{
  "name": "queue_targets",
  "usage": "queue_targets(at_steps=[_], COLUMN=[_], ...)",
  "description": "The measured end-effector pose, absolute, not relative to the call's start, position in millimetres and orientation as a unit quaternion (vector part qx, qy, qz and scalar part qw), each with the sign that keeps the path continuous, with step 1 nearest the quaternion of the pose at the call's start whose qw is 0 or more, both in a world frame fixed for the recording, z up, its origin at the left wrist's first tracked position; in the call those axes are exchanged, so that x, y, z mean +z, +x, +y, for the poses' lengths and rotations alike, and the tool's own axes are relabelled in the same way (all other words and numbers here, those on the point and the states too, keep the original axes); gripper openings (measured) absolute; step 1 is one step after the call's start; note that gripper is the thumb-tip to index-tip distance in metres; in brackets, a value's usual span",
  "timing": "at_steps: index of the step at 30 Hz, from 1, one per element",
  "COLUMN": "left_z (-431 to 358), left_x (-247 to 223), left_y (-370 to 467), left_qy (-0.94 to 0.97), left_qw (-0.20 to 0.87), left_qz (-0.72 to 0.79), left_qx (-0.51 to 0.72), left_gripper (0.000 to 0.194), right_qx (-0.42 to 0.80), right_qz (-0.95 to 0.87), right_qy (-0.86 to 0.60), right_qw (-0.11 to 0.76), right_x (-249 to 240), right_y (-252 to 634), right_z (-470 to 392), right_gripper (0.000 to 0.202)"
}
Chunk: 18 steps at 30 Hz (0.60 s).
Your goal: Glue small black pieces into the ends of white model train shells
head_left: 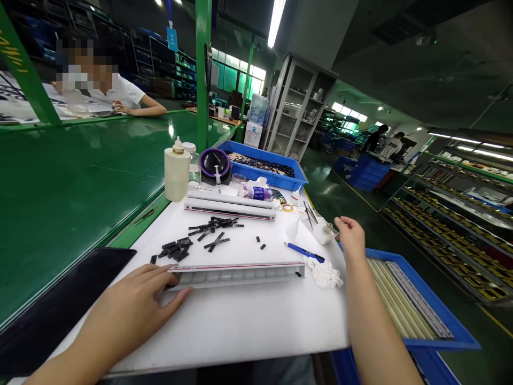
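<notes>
A long white channel-shaped strip (240,276) with a red line lies across the front of the white table. My left hand (136,299) grips its left end between thumb and fingers. Near the strip's right end sits a small black piece (298,274). My right hand (350,235) is raised at the table's right edge beside a small white container (324,233); its fingers are pressed together, and what they hold is too small to make out. Black pieces (176,248) lie in piles behind the strip, with two loose ones (260,243) to the right.
Behind stand another strip (228,208), a cream bottle (177,174), a syringe (218,181) and a blue bin (272,179). A blue pen (303,252) and crumpled tissue (325,274) lie right. A blue tray of strips (460,337) adjoins the table. A person sits back left.
</notes>
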<state>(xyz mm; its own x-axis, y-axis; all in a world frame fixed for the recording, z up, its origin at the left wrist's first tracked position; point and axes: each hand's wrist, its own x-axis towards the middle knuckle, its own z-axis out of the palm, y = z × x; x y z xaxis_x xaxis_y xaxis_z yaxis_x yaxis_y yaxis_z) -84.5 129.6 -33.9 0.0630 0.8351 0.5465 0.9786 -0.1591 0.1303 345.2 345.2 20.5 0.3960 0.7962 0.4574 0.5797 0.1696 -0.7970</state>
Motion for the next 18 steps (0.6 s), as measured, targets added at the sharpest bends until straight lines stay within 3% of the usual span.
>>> queue_targets(at_steps=[10,18], left_z=[124.5,124.2], left_x=[-27.4,-30.8], left_y=[-77.3,-80.0], left_qy=[-0.712,-0.711], left_qw=[0.128,0.127], left_qz=[-0.648,-0.640], left_qx=[-0.237,-0.262], left_gripper=[0.033,0.029], right_qx=[0.096,0.112], right_qz=[-0.574,-0.496], right_qy=[-0.645,-0.637], right_qw=[0.495,0.579], right_x=[12.8,19.8], right_y=[355.9,352.1], right_z=[367.1,362.4], right_gripper=[0.038,0.036])
